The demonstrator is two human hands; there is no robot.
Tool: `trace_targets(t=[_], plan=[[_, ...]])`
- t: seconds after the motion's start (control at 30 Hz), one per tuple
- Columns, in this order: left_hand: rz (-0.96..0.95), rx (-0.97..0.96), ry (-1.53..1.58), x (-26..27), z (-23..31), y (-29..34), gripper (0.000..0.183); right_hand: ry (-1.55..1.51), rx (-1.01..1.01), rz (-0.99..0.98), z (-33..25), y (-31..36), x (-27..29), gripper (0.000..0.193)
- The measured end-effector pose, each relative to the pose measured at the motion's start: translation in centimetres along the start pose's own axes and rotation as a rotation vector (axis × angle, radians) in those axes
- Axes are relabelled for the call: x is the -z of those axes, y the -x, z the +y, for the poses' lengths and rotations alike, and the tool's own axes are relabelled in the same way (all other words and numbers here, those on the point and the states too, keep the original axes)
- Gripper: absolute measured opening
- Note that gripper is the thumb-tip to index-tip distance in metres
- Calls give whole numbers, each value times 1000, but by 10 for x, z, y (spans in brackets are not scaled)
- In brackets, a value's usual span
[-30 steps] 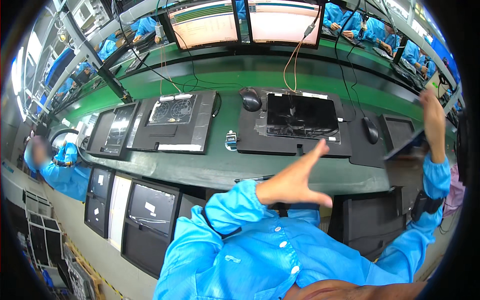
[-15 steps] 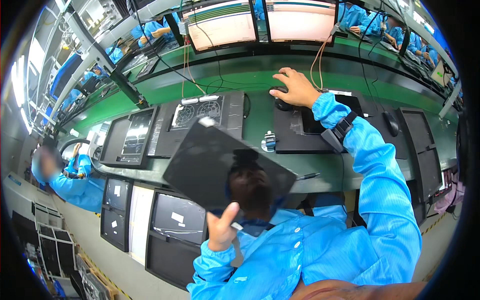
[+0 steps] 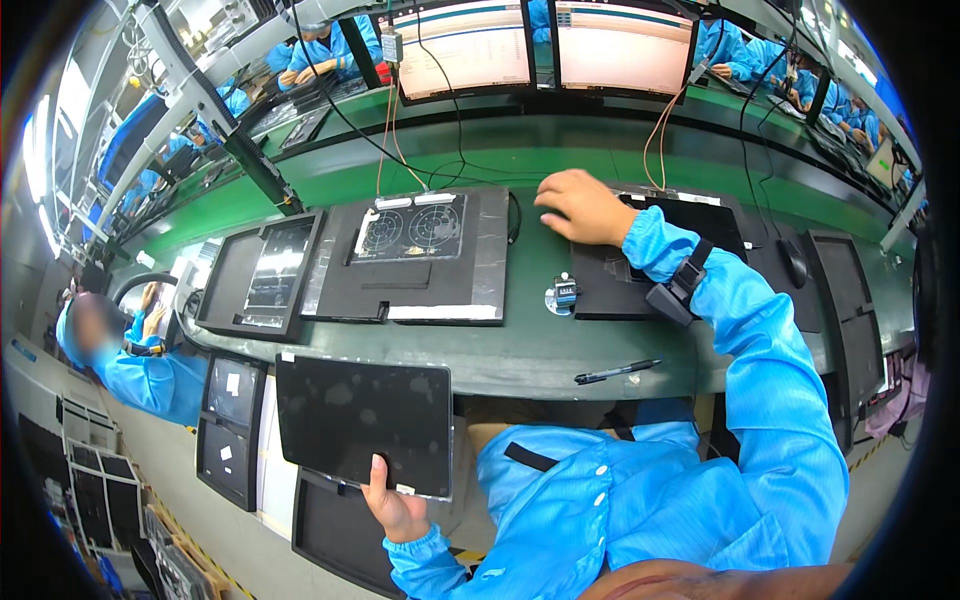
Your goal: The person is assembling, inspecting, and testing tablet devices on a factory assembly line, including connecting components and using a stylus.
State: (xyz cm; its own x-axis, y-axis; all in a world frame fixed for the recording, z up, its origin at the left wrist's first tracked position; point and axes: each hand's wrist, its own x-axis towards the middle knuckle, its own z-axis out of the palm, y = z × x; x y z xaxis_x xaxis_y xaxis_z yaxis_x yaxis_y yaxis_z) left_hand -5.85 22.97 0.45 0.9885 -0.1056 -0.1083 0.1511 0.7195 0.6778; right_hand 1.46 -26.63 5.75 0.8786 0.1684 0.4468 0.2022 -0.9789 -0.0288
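Note:
My left hand (image 3: 393,505) grips the lower edge of a black tablet (image 3: 365,420), thumb on its glossy, smudged face. The tablet is held off the table's front edge, above the trays at the left. My right hand (image 3: 585,207) rests palm down with bent fingers at the left edge of a black foam pad (image 3: 610,295). A computer mouse showed under that hand earlier; the hand now covers its place. Beside my right wrist, another dark screen (image 3: 690,214) lies on the pad. A small blue and black device (image 3: 565,293) sits at the pad's left edge.
A pen (image 3: 618,372) lies near the table's front edge. Foam fixture (image 3: 400,275) and black tray (image 3: 225,285) stand at left; another mouse (image 3: 792,262) and tray (image 3: 850,310) at right. Two monitors (image 3: 625,50) and hanging cables are behind. A co-worker (image 3: 150,365) sits far left.
The tablet has swung left and down, turning level, which uncovers the pen and fixture. My right hand has drawn its spread fingers in and now covers the mouse's place. The view has shifted slightly.

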Motion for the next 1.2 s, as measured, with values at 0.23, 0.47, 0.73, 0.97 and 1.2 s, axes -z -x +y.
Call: trace_targets(t=[0.23,0.47,0.73,0.97,1.2], plan=[[-54,117,204,-33,-12,-30,36,11,188,-221,-14,-14,-35,38],[-18,187,328,-59,-14,-54,22,-64,81,-140,-33,-19,-11,16],[-27,221,344,-79,-15,-60,17,-774,125,-73,-168,6,74,24],[-155,224,154,-65,-8,-42,37,-458,211,204,-161,14,95,27],[-426,293,-800,-18,26,-7,34,-310,342,194,-154,30,136,41]])
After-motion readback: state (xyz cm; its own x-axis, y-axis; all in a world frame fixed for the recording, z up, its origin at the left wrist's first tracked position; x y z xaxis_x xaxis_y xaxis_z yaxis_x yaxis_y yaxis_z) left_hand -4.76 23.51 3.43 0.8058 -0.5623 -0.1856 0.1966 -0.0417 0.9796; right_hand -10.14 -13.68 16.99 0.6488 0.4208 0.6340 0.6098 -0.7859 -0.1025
